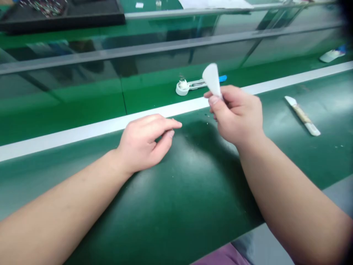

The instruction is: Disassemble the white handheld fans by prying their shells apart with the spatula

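Bright overhead glare, soft shadows

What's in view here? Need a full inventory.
green belt mat: 1, green, under the hands
stripe: 1, white, across the mat
fan-shaped piece: 1, white, in the right hand
round cap: 1, white, beyond the stripe
blue-ended tool: 1, white and blue, touching the cap
scraper: 1, white and tan, right of the right hand
object: 1, white and blue, far right
tray: 1, black, far left
left hand: 1, on the mat
right hand: 1, raised, pinching the piece
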Tool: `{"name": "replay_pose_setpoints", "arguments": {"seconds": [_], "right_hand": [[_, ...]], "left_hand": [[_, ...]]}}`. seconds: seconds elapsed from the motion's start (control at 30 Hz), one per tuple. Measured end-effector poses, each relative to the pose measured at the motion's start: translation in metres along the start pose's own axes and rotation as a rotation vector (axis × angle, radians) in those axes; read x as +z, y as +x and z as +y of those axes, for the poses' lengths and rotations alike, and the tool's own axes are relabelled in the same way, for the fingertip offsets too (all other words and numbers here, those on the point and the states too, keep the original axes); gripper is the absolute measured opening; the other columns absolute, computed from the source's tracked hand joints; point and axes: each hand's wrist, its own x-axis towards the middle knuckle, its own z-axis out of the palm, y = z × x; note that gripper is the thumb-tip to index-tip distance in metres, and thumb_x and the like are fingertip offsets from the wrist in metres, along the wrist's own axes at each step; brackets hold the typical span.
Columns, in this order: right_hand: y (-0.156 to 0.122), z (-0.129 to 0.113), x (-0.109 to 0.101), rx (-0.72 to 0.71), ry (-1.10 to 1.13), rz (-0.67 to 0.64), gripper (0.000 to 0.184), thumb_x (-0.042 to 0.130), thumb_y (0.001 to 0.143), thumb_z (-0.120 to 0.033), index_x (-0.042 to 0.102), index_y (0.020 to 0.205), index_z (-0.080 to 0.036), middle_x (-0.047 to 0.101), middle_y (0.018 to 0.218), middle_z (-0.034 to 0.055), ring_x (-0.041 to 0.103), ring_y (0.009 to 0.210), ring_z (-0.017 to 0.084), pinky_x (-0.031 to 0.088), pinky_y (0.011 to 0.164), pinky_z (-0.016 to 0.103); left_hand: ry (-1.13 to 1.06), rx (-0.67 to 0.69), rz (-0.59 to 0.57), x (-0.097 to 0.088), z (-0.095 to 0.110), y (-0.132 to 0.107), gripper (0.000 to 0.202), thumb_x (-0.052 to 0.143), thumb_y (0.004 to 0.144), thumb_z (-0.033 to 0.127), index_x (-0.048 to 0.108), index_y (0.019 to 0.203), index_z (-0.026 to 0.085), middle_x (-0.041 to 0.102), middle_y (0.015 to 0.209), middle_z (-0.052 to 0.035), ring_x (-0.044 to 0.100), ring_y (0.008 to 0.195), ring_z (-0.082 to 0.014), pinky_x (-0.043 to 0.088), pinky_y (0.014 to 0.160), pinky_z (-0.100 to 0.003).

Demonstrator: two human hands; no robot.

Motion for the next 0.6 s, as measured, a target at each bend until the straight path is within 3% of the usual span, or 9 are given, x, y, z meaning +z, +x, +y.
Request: {"name": "replay_pose_setpoints", "arguments": {"seconds": [0.17, 0.3, 0.37, 0.47, 0.53, 0.6], "right_hand": [[-0.003, -0.006, 0.005, -0.021, 0.052, -0.187, 0.027, 0.048, 0.094, -0.039, 0.066, 0.101, -0.019, 0.065, 0.077, -0.0009, 0.061, 0.069, 0.015, 0.043, 0.061, 0.026], [-0.01, -0.019, 0.009, 0.01, 0.118, -0.481, 0.026, 0.045, 0.094, -0.043, 0.06, 0.101, -0.023, 0.064, 0.074, -0.001, 0.059, 0.064, 0.016, 0.041, 0.058, 0.026], [-0.016, -0.022, 0.014, 0.007, 0.114, -0.603, 0.026, 0.042, 0.095, -0.045, 0.059, 0.093, -0.025, 0.062, 0.068, -0.0019, 0.056, 0.058, 0.015, 0.04, 0.055, 0.026], [-0.023, -0.019, 0.029, -0.054, 0.134, -0.606, 0.027, 0.044, 0.093, -0.046, 0.062, 0.084, -0.027, 0.067, 0.077, 0.0013, 0.062, 0.068, 0.019, 0.045, 0.06, 0.027], [-0.028, -0.011, 0.04, -0.087, 0.14, -0.544, 0.028, 0.047, 0.091, -0.048, 0.064, 0.08, -0.029, 0.07, 0.086, 0.0035, 0.065, 0.076, 0.022, 0.048, 0.061, 0.028], [-0.032, 0.0, 0.05, -0.112, 0.132, -0.49, 0.028, 0.049, 0.088, -0.051, 0.066, 0.079, -0.03, 0.071, 0.091, 0.0042, 0.067, 0.082, 0.024, 0.051, 0.063, 0.028]], "left_hand": [[-0.133, -0.062, 0.029, 0.005, -0.005, -0.004, 0.023, 0.057, 0.086, 0.017, 0.064, 0.108, 0.02, 0.067, 0.089, -0.001, 0.062, 0.076, -0.0122, 0.05, 0.072, -0.025], [-0.349, -0.273, 0.111, 0.007, -0.007, -0.008, 0.049, 0.06, 0.086, 0.024, 0.045, 0.131, 0.02, 0.063, 0.092, -0.0022, 0.058, 0.07, -0.0113, 0.049, 0.062, -0.022], [-0.373, -0.299, 0.104, 0.005, -0.006, -0.009, 0.049, 0.062, 0.084, 0.028, 0.046, 0.13, 0.019, 0.062, 0.09, -0.0025, 0.057, 0.067, -0.0111, 0.049, 0.061, -0.022], [-0.259, -0.216, 0.042, -0.001, -0.005, -0.009, 0.019, 0.057, 0.086, 0.027, 0.066, 0.101, 0.018, 0.066, 0.081, -0.003, 0.059, 0.068, -0.0125, 0.048, 0.067, -0.024], [-0.202, -0.182, 0.032, -0.002, -0.004, -0.009, 0.018, 0.052, 0.088, 0.025, 0.068, 0.086, 0.018, 0.068, 0.076, -0.0036, 0.06, 0.069, -0.0134, 0.047, 0.068, -0.024], [-0.177, -0.189, 0.042, 0.0, -0.004, -0.01, 0.021, 0.05, 0.088, 0.026, 0.069, 0.083, 0.018, 0.068, 0.073, -0.004, 0.061, 0.067, -0.014, 0.046, 0.066, -0.024]]}}
